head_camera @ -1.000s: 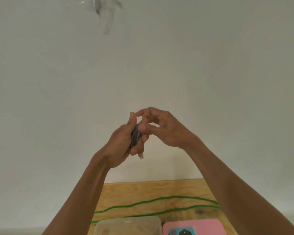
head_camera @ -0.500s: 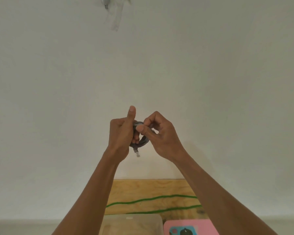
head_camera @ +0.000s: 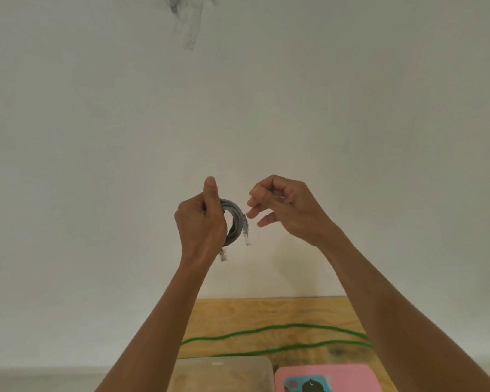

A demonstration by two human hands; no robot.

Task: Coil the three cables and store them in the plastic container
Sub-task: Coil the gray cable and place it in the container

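My left hand holds a coiled grey cable up in front of the white wall, thumb raised along the coil. Two clear plugs hang from the coil, one at its right side and one below my palm. My right hand hovers just right of the coil, fingers loosely curled and apart, touching nothing. A green cable lies in two long wavy lines across the wooden table. The clear plastic container sits at the bottom edge, partly cut off.
A pink lid or box with a blue and black picture lies right of the container. A strip of clear tape with a metal fitting hangs on the wall at the top.
My right hand has let go of the grey coil and moved off to the right. The coil now rests in my left hand alone, turned so its loop shows.
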